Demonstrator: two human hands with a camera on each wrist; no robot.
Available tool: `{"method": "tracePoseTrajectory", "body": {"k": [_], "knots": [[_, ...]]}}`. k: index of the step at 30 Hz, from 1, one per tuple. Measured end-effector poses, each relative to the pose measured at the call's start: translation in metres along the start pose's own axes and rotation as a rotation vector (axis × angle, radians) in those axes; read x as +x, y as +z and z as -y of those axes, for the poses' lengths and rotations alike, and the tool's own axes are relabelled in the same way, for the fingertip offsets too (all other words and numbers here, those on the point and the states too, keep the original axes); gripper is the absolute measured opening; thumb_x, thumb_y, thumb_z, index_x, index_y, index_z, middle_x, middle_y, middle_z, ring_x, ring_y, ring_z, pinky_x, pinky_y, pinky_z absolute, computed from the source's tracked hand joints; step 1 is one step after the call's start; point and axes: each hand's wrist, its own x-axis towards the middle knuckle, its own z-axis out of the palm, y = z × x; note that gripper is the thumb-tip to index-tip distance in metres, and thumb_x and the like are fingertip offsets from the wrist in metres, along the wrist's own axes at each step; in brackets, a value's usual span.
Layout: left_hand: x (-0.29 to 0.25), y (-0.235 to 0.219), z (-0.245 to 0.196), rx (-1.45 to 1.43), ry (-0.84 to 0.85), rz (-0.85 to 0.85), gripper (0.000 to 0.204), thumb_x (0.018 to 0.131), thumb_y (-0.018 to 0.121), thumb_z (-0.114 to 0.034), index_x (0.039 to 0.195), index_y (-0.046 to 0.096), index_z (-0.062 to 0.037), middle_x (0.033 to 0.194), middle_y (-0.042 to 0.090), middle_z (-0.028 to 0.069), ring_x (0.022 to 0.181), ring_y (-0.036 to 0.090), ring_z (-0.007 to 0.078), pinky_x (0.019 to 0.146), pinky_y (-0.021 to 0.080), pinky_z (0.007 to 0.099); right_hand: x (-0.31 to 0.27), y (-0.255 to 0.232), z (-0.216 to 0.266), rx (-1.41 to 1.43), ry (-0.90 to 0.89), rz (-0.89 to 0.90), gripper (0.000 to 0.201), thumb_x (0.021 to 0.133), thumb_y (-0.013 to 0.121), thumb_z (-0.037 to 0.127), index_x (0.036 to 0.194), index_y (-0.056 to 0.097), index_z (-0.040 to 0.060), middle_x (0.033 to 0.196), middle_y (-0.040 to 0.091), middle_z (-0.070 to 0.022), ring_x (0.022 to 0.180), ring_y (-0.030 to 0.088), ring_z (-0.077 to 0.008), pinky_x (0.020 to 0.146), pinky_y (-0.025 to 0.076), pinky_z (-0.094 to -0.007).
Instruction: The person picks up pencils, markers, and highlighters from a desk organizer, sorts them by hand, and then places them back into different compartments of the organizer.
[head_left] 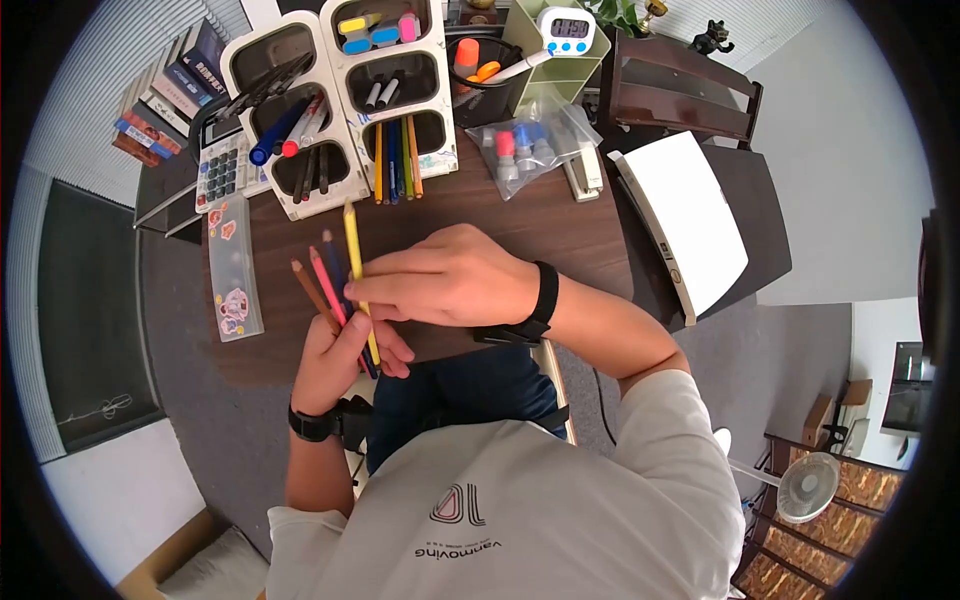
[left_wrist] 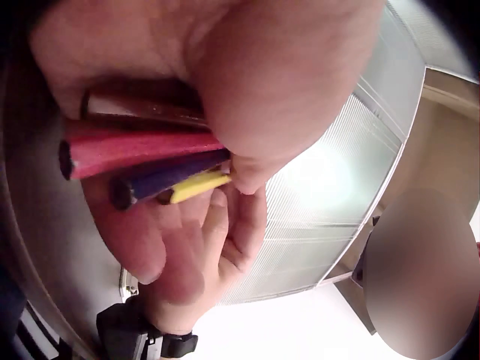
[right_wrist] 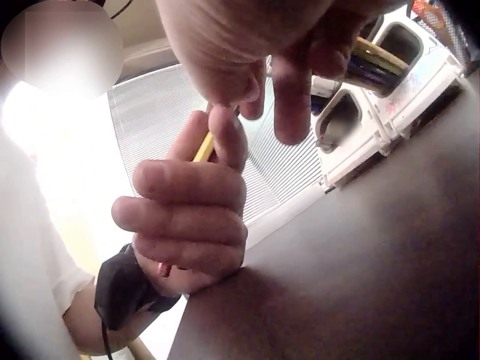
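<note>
Head view: the right hand (head_left: 455,280) pinches a yellow pencil (head_left: 353,238) by the near edge of the bench (head_left: 590,240).
The left hand (head_left: 328,368) grips a brown pencil (head_left: 312,290), a pink pencil (head_left: 324,281) and a dark blue pencil (head_left: 333,260), with the yellow one's lower end beside them. A slackened left thumb could let the others fan out and drop. In the right-side column of the white organizer (head_left: 437,162), highlighters (head_left: 384,36) lie in the top compartment, pale markers (head_left: 388,93) in the middle, coloured pencils (head_left: 392,160) in the lowest.

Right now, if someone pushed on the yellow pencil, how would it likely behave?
The yellow pencil is likely stiff, looking straight along its visible length. It is slim, so probably light. Its narrow, pointed tip might snap under pressure.
</note>
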Motion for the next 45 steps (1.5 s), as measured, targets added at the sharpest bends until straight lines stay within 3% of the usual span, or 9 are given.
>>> {"method": "tracePoseTrajectory", "body": {"k": [3, 8, 14, 19, 23, 25, 31, 43, 45], "knots": [[0.0, -0.004, 0.004, -0.06, 0.039, -0.018, 0.05, 0.111, 0.042, -0.04, 0.116, 0.062, 0.0062, 0.084, 0.073, 0.0199, 0.066, 0.073, 0.0247, 0.06, 0.059, 0.0323, 0.005, -0.014, -0.003, -0.338, 0.02, -0.232, 0.025, 0.085, 0.073, 0.019, 0.109, 0.073, 0.0136, 0.104, 0.07, -0.0024, 0.084, 0.072, -0.0199, 0.07, 0.059, -0.0335], [0.002, -0.005, 0.003, -0.074, 0.057, -0.055, 0.05, 0.111, 0.043, -0.041, 0.114, 0.062, 0.0059, 0.084, 0.073, 0.0204, 0.063, 0.072, 0.0235, 0.057, 0.059, 0.0312, 0.002, -0.029, -0.019, -0.34, 0.28, -0.422, 0.018, 0.088, 0.078, 0.015, 0.103, 0.07, 0.01, 0.09, 0.07, -0.0073, 0.076, 0.069, -0.0276, 0.064, 0.055, -0.0374], [0.003, 0.001, 0.003, -0.078, 0.076, -0.102, 0.049, 0.111, 0.041, -0.04, 0.108, 0.062, 0.004, 0.079, 0.071, 0.019, 0.057, 0.069, 0.0211, 0.053, 0.057, 0.0295, -0.001, -0.023, -0.041, -0.464, 0.382, -0.383, 0.02, 0.09, 0.076, 0.014, 0.109, 0.07, 0.0103, 0.088, 0.068, -0.0082, 0.079, 0.068, -0.0279, 0.067, 0.055, -0.0381], [0.004, -0.001, 0.003, -0.074, 0.087, -0.128, 0.048, 0.112, 0.039, -0.039, 0.104, 0.061, 0.0025, 0.075, 0.07, 0.0176, 0.052, 0.066, 0.0194, 0.048, 0.055, 0.0283, 0.0, -0.023, -0.036, -0.238, 0.61, -0.335, 0.021, 0.089, 0.074, 0.009, 0.11, 0.069, 0.0078, 0.089, 0.067, -0.0098, 0.081, 0.066, -0.0311, 0.072, 0.054, -0.041], [0.002, -0.007, 0.006, -0.117, 0.074, -0.074, 0.049, 0.11, 0.043, -0.04, 0.108, 0.063, 0.0046, 0.081, 0.072, 0.02, 0.06, 0.071, 0.0229, 0.055, 0.059, 0.0308, -0.001, -0.026, -0.035, -0.215, 0.635, -0.329, 0.021, 0.088, 0.074, 0.007, 0.109, 0.069, 0.0069, 0.09, 0.067, -0.011, 0.083, 0.066, -0.0334, 0.073, 0.054, -0.0419], [0.003, -0.008, 0.005, -0.124, 0.074, -0.077, 0.049, 0.11, 0.043, -0.04, 0.108, 0.063, 0.0047, 0.081, 0.072, 0.02, 0.06, 0.071, 0.0229, 0.055, 0.059, 0.0307, -0.004, -0.024, -0.043, -0.413, 0.418, -0.371, 0.023, 0.086, 0.074, 0.005, 0.108, 0.068, 0.0064, 0.091, 0.066, -0.0119, 0.087, 0.066, -0.0343, 0.074, 0.054, -0.0419], [0.004, -0.001, 0.002, -0.115, 0.075, -0.135, 0.049, 0.112, 0.038, -0.04, 0.103, 0.062, 0.0014, 0.075, 0.07, 0.0168, 0.051, 0.066, 0.0192, 0.047, 0.055, 0.0274, -0.006, -0.018, -0.042, -0.263, 0.566, -0.29, 0.034, 0.084, 0.07, 0.0, 0.117, 0.068, 0.0069, 0.103, 0.066, -0.013, 0.092, 0.066, -0.0362, 0.078, 0.056, -0.0432], [0.006, -0.003, 0.009, -0.094, 0.111, -0.099, 0.054, 0.113, 0.034, -0.042, 0.108, 0.063, 0.0031, 0.084, 0.072, 0.018, 0.063, 0.068, 0.0204, 0.06, 0.057, 0.0308, -0.005, -0.015, -0.038, -0.382, 0.492, -0.213, 0.035, 0.087, 0.067, 0.004, 0.122, 0.066, 0.0089, 0.12, 0.068, -0.0085, 0.095, 0.069, -0.0346, 0.077, 0.06, -0.0422], [0.006, -0.006, 0.009, -0.134, 0.108, -0.062, 0.051, 0.111, 0.041, -0.041, 0.11, 0.064, 0.0047, 0.088, 0.072, 0.0172, 0.069, 0.07, 0.0202, 0.065, 0.058, 0.0305, -0.007, -0.017, -0.038, -0.38, 0.501, -0.201, 0.036, 0.087, 0.067, 0.005, 0.123, 0.066, 0.0091, 0.121, 0.068, -0.0085, 0.095, 0.07, -0.0347, 0.077, 0.06, -0.0423]]}}
